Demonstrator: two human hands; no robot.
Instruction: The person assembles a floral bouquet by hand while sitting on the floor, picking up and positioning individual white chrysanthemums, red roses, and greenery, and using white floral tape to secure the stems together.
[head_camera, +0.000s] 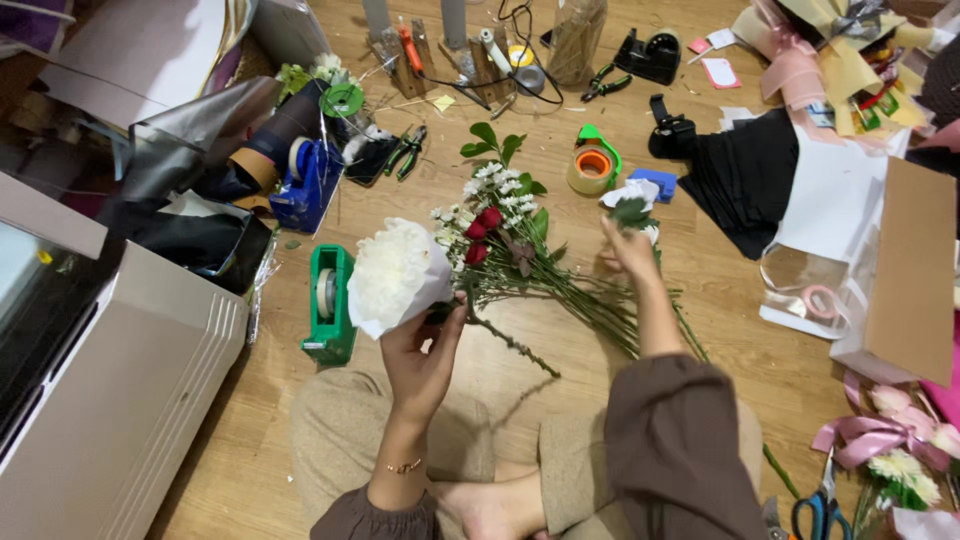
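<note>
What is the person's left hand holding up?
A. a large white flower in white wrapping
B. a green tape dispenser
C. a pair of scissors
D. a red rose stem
A: the left hand grips a large white flower raised above the wooden floor, while the green tape dispenser sits untouched beside it.

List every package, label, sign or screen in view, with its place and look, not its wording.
Cardboard box: far right on the floor, flat brown panel over white sides.
Small cards: top right by the black tape dispenser, white with pink edge.
White machine: left edge, pale ribbed casing, dark glass top.
No signs visible.
</note>
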